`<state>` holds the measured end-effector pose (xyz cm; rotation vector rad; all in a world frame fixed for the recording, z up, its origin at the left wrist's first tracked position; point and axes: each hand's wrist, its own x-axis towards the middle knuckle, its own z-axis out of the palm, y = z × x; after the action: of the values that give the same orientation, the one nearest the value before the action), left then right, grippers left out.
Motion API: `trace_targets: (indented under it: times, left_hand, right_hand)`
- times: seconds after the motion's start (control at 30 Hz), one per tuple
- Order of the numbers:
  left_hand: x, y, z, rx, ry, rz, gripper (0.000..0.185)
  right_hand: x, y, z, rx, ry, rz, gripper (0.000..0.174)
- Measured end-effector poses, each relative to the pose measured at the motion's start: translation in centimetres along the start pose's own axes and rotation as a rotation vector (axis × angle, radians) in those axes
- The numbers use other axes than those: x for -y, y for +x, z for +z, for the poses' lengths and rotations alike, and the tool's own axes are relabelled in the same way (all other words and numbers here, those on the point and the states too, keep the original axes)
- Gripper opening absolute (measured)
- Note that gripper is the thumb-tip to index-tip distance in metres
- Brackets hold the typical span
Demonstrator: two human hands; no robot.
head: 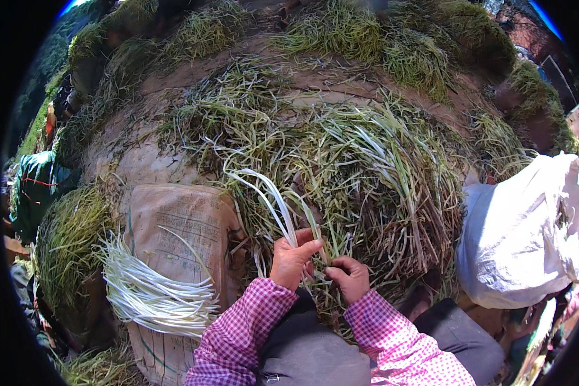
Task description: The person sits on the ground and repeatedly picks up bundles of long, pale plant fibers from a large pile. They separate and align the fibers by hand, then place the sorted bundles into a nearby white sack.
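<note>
My left hand (292,258), in a checked sleeve, is closed around several long white plant stems (275,200) that arch up and to the left. Between the two hands is a greenish-yellow stalk (313,219); my right hand (350,277) pinches its lower end with thumb and fingers. Left of my arms, a fanned bundle of pale white stems (159,294) lies on a tan woven sack (178,207) that bears writing. One thin loose stem sticks up from the bundle. Just beyond my hands, a large bunch of green and white stalks with brownish ends (395,159) rests on a heap of leaves.
A full white sack (521,231) stands at the right. Loose green leaves (246,116) cover the ground ahead. Further heaps of leafy stalks (337,34) lie at the far side, and another (75,231) at the left beside a green cloth or bag (41,188).
</note>
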<state>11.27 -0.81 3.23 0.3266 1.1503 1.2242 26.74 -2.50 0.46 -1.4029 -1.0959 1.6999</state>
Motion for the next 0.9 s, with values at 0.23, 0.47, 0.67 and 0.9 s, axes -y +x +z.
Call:
trace_targets:
  times: [0.23, 0.47, 0.67, 0.9]
  left_hand:
    - [1.5, -0.3, -1.3, -0.072, -0.008, 0.021, 0.014]
    - [1.7, -0.5, -1.6, -0.255, -0.059, 0.131, 0.012]
    - [2.2, 0.2, -2.4, -0.373, -0.016, 0.189, 0.013]
    - [2.7, -0.2, -3.5, -0.419, 0.012, 0.257, 0.009]
  right_hand:
    - [-1.0, 0.5, 2.4, -0.116, 0.279, 0.104, 0.009]
    - [-3.3, 0.4, 0.9, -0.194, 0.419, 0.196, 0.003]
    - [-9.8, 0.5, -4.1, -0.136, -0.674, 0.121, 0.019]
    - [-10.9, -1.5, -5.7, 0.093, -1.261, 0.341, 0.026]
